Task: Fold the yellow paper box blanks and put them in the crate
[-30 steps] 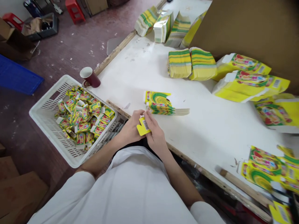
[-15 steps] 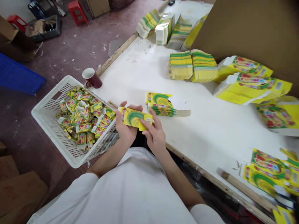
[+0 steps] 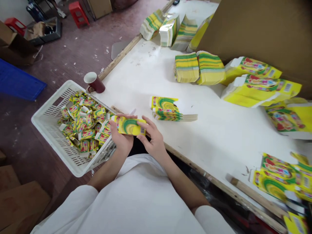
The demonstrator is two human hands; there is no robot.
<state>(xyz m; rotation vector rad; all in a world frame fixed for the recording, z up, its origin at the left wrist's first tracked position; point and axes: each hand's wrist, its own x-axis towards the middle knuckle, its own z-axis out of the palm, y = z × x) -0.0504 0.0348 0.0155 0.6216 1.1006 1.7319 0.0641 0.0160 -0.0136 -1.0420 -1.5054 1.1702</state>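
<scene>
I have my left hand (image 3: pixel 123 142) gripping a yellow carton (image 3: pixel 128 126), its fingers curled around the sides; my right hand (image 3: pixel 154 140) pinches the barcoded end. Nearby, a carton stack (image 3: pixel 165 104) lies on the counter (image 3: pixel 195 139); leftward, boxes (image 3: pixel 84 125) heap the white basket (image 3: pixel 46 120).

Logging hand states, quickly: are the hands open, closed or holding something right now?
Left hand: holding the yellow carton.
Right hand: fingers and thumb at the carton's barcode end; whether it grips cannot be told.
</scene>
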